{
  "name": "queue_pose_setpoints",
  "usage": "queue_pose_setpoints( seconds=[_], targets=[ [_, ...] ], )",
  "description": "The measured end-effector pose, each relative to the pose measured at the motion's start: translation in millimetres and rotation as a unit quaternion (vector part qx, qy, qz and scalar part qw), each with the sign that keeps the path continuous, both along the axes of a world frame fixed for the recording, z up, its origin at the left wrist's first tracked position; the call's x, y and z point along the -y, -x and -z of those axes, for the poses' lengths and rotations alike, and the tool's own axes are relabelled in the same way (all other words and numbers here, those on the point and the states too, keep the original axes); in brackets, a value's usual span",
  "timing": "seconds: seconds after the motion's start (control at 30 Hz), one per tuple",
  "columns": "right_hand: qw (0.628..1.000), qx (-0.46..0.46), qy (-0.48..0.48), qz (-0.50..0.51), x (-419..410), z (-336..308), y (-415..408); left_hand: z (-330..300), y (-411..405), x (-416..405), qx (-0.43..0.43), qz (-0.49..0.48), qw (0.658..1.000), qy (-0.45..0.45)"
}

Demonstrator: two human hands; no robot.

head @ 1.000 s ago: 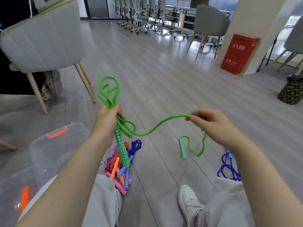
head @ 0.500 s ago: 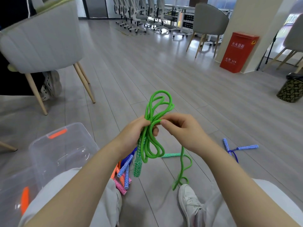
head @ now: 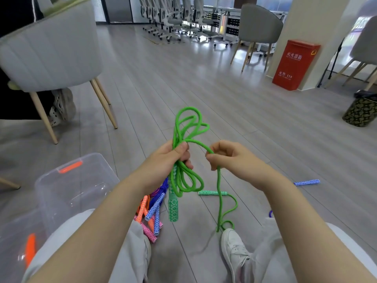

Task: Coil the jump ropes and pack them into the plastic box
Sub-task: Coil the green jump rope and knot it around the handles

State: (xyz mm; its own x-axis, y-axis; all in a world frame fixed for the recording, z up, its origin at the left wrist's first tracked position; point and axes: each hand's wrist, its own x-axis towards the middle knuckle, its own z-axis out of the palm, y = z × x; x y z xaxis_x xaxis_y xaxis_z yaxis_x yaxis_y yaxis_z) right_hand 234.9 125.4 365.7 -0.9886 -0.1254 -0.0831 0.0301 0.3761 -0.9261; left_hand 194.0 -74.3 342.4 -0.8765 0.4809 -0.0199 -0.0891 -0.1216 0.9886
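Grey plank floor point(head: 234, 111) of an office room, grey chairs around. Left hand point(head: 167, 158) grips the coiled green jump rope point(head: 183, 180); right hand point(head: 230, 158) pinches its loose strand. Clear plastic box point(head: 67, 186) sits at the floor's near-left.

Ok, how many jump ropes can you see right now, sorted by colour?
Green braided jump rope with patterned handles: 1
Blue jump ropes with patterned handles: 2, one in the floor pile, one lying off to the right
Orange jump rope: 1
Pink jump rope: 1
Total: 5
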Motion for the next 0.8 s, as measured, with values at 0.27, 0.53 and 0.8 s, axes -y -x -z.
queue_pose_setpoints(
  seconds=[0.27,0.53,0.8],
  targets=[
    [0.975,0.068,-0.214,0.0,-33.5,3.6,-0.8,-15.6,17.2,18.8,0.088,-0.111,0.971,-0.191],
    [0.987,-0.059,0.101,0.112,-8.8,-8.7,0.6,0.3,-0.7,0.8,-0.046,-0.037,0.996,0.073],
    [0.963,-0.063,0.233,0.121,22.5,-2.6,2.8,5.7,-10.1,-14.1,-0.071,0.043,0.995,0.064]
  ],
)
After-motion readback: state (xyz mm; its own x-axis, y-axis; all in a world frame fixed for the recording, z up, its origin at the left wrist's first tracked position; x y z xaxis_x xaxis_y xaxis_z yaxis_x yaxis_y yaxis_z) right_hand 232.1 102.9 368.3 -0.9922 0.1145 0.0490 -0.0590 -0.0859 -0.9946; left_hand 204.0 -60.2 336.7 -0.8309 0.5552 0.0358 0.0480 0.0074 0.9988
